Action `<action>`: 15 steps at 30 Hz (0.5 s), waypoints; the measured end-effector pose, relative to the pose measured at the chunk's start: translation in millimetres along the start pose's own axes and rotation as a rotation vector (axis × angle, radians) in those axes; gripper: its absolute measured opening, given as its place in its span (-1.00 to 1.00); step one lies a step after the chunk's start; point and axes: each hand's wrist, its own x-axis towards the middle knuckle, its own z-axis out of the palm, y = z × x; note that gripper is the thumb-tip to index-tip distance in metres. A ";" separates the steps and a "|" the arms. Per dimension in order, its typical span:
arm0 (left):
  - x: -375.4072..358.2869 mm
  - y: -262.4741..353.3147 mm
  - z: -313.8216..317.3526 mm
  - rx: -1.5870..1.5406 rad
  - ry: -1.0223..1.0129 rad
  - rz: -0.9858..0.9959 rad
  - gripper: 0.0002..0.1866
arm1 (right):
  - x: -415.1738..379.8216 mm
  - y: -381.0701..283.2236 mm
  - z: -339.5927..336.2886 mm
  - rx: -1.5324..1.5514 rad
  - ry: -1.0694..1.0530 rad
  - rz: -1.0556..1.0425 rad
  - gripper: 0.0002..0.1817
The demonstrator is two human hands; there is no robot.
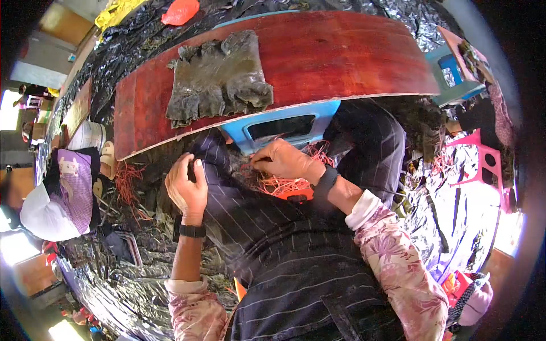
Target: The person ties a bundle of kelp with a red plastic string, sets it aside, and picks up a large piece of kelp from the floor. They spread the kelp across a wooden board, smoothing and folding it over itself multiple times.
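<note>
My left hand (187, 187) is raised over my left thigh, its fingers bent and the thumb apart, with nothing visible between them. My right hand (289, 161) is above my lap with the fingertips pinched together. What they hold, if anything, is too small to make out. Below and beside it lies a tangle of red string (284, 184). On the dark red board (341, 54) in front of me rests a flattened, dark, wrinkled leaf-like sheet (219, 77). Under the board's near edge shows a blue plastic stool (327, 116).
Crinkled black plastic sheeting (153, 284) covers the floor. More red string (128, 182) lies at left, near a purple checked cloth (75, 182). A pink plastic stool (489, 165) and a blue-grey stool (452, 74) stand at right. A red-orange bag (181, 11) lies beyond the board.
</note>
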 end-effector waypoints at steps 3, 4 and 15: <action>1.9 11.9 -6.6 -0.116 0.087 0.087 -0.62 | -5.3 -22.6 -19.1 -0.040 0.000 -0.044 -0.79; 5.3 22.2 -11.4 -0.236 0.107 0.105 -0.52 | -5.7 -25.5 -23.7 -0.033 0.005 -0.088 -0.79; 22.4 110.4 -41.0 -0.784 -0.461 -0.071 -0.70 | -17.5 -69.1 -57.0 -0.119 0.050 -0.171 -0.79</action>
